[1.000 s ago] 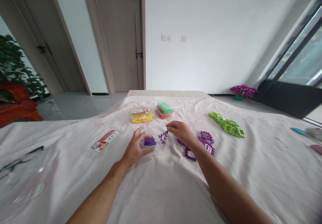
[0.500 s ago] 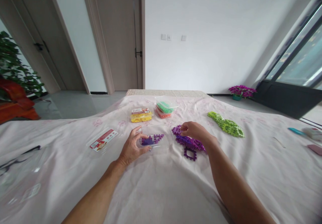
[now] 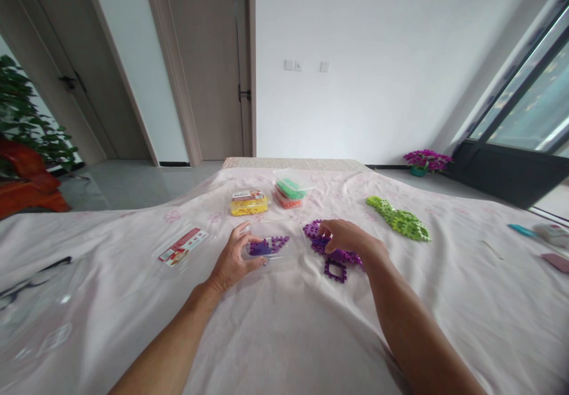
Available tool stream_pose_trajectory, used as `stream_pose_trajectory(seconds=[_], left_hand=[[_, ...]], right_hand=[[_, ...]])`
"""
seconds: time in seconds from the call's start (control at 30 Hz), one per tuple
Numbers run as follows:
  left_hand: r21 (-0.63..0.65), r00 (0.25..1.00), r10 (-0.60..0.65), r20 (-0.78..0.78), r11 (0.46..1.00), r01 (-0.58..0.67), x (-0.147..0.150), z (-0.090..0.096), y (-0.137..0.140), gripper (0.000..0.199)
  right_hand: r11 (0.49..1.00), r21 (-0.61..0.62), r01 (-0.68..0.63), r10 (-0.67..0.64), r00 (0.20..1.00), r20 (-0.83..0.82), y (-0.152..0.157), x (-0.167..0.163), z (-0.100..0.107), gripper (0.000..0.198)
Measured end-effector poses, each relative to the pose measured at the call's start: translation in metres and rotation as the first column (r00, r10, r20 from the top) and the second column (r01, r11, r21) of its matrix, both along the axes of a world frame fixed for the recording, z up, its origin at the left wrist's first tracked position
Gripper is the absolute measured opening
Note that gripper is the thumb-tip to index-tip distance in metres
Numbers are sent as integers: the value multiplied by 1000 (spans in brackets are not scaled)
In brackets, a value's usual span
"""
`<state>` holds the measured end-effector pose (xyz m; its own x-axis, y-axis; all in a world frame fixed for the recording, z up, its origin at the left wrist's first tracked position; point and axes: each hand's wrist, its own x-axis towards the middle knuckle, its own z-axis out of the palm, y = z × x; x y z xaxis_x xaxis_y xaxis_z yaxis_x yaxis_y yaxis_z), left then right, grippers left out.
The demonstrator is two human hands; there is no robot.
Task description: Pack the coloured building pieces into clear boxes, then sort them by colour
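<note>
A clear plastic container [image 3: 284,259] sits on the cloth in front of me, with several purple interlocking plastic pieces [image 3: 279,243] inside. My left hand [image 3: 233,256] is closed on its left side, thumb at the near rim and fingers at the far side. To the right lies a pile of purple toothed pieces [image 3: 351,257], and a square frame piece [image 3: 335,270] rests at its near edge. Over this pile is my right hand [image 3: 349,236], its thumb and index finger apart and pointing down at the pieces. The fingertips are partly lost against the purple.
Farther back stand a box of yellow pieces [image 3: 249,205] and a container of green and orange pieces [image 3: 291,190]. Lime-green pieces [image 3: 400,218] lie at the right. A labelled clear lid [image 3: 184,247] and glasses [image 3: 35,279] are at the left.
My right hand has lowered slightly to the purple pile, and its thumb and index finger have spread apart. The left hand and the container have stayed in place.
</note>
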<state>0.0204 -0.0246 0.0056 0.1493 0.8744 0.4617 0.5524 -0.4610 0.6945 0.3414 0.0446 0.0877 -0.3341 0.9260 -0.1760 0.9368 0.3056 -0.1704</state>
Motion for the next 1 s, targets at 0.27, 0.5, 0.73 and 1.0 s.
stream_pose_trajectory(seconds=[0.27,0.5,0.73,1.0], left_hand=[[-8,1000,-9,7,1000,10,0,1,0,42],[-2,1000,-16,22,1000,16,-1,0,1,43],[-70,998,-37,57,997,41,0,4,-1,45],[-99,996,-38,81,994,46,2,7,-4,44]], right_hand=[[995,73,-66,64,998,27,-12,-4,13,21],[973,222,64,-38,992,-118,-4,1,14,30],[953,301,26,139,846,-515,-13,-40,11,24],[928,288,-236,349,819,-455,-26,-81,-5,23]])
